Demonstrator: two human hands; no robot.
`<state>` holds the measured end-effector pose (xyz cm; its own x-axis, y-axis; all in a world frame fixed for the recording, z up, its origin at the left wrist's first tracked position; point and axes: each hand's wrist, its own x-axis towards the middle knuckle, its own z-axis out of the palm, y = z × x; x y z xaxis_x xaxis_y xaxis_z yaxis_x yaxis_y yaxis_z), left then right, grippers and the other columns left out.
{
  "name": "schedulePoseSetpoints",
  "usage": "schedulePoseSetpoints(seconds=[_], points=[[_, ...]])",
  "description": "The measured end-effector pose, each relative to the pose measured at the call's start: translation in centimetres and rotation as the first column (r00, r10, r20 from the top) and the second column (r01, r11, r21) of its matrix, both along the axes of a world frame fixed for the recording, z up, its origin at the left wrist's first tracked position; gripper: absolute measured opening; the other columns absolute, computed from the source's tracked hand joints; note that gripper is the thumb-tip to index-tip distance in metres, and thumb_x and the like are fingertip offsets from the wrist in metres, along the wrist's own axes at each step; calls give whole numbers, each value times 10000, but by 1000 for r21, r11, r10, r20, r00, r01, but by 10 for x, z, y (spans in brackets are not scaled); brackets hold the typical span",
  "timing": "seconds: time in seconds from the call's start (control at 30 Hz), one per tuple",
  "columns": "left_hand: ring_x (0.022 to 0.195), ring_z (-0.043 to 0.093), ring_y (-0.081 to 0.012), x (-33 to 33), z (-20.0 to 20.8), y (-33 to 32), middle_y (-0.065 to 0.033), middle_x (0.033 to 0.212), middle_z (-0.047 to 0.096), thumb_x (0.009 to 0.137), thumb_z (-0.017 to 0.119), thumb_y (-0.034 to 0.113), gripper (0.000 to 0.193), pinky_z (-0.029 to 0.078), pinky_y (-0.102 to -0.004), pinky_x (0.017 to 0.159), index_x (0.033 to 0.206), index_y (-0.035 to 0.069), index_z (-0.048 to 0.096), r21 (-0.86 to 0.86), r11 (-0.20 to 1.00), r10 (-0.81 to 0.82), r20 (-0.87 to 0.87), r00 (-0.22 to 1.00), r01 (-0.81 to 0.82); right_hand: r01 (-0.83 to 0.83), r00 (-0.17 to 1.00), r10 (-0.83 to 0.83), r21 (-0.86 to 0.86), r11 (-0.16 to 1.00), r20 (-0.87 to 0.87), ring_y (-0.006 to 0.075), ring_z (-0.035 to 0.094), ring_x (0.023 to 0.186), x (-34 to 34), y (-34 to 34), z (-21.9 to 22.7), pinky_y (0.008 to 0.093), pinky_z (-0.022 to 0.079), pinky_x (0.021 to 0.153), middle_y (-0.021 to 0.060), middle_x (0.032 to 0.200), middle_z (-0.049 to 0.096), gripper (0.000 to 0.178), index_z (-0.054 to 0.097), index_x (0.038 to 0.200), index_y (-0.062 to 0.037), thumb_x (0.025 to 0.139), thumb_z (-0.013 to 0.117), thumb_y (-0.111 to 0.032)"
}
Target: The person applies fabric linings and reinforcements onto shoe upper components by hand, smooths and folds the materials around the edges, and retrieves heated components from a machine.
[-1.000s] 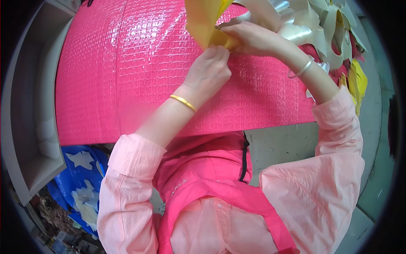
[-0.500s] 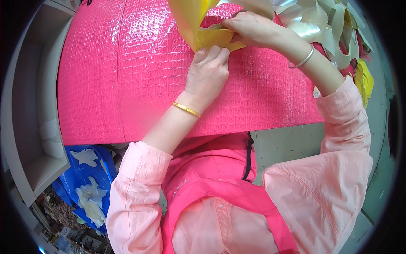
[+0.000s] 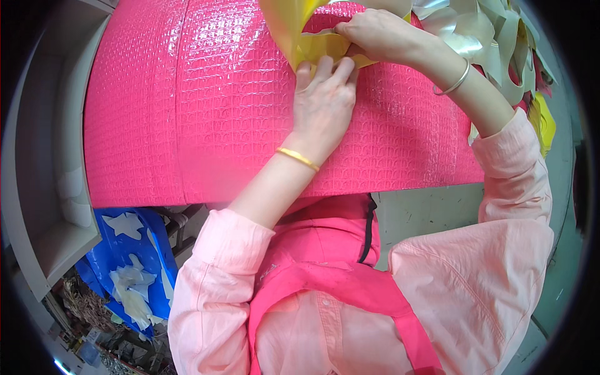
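Observation:
A glossy yellow sheet (image 3: 284, 31) of thin, bendy material stands up in a fold at the far middle of the pink table, its top running out of view. My left hand (image 3: 326, 97) is closed on its near lower edge, thumb and fingers bent over the material. Just beyond and to the right, my right hand (image 3: 381, 37) pinches the sheet's other edge, with the fingertips partly hidden behind the hand. Between both hands a flap of yellow lies low over the table.
Shiny cream cut-out sheets (image 3: 462, 31) heap at the far right, with a yellow piece (image 3: 544, 125) hanging by the table's right side. The textured pink cover (image 3: 237, 131) spreads under my arms. At left are a grey shelf unit (image 3: 44, 144) and a blue bin (image 3: 103, 250) holding pale scraps.
My left hand has shifted right along the sheet's edge, its fingers spreading a little. My right hand has moved slightly farther and right, and the yellow sheet has moved right too.

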<state>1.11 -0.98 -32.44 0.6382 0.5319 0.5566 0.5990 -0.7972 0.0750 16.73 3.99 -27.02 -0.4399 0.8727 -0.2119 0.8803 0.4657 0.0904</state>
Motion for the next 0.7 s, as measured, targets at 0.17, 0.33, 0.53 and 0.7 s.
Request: schedulePoseSetpoints(seconds=[0.17,0.33,0.53,0.7], points=[[811,467,-153,11,14,4,-15,811,490,635,517,113,152,334,-301,816,725,77,634,90,994,-41,-147,988,55,62,957,-143,-302,951,-254,236,581,731,27,11,30,299,464,663,114,786,603,421,545,1013,-63,627,683,-159],[721,504,-155,-7,26,19,-44,691,514,580,534,124,81,383,-256,742,553,95,605,154,922,-274,-387,881,354,65,995,-85,-305,950,-54,251,567,776,31,-6,63,333,441,695,135,807,588,293,545,923,-18,671,635,-137],[747,514,-159,-109,49,-5,-47,699,500,598,523,97,71,396,-260,709,570,72,584,-147,902,-419,-528,739,406,-216,915,-73,-634,743,-397,235,508,757,-30,-17,48,305,413,702,118,843,538,367,479,988,-20,723,600,-243],[849,487,-182,-122,42,-27,-101,877,489,617,506,69,206,392,-271,747,780,-41,567,-128,986,-159,-477,865,111,-27,952,-148,-557,830,-268,238,531,802,-90,-16,32,305,415,720,125,854,559,453,515,984,-24,643,681,-272]])
